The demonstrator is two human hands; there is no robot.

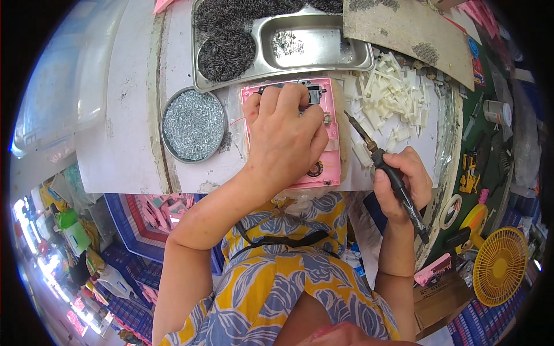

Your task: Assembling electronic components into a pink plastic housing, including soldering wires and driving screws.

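A pink plastic case (332, 164) lies on the worktable in front of me. Over it rests my left hand (287, 124), fingers curled down around a dark grey-and-black mechanism (314, 94) at the case's far end; the fingertips are partly hidden. Near the case's lower right corner shows a round black part (315, 169). My right hand (407, 179), just right of the case, is closed around a black-handled tool (398, 187) with a long, tapered metal tip. That tip points up and left, apart from the case's right edge.
Left of the case stands a round bowl (193, 124) of small silvery screw-like pieces. A metal tray (314, 63) with dark springs lies behind, partly under a brown board (410, 34). White plastic parts (392, 92) are heaped at right. A yellow fan (500, 266) stands lower right.
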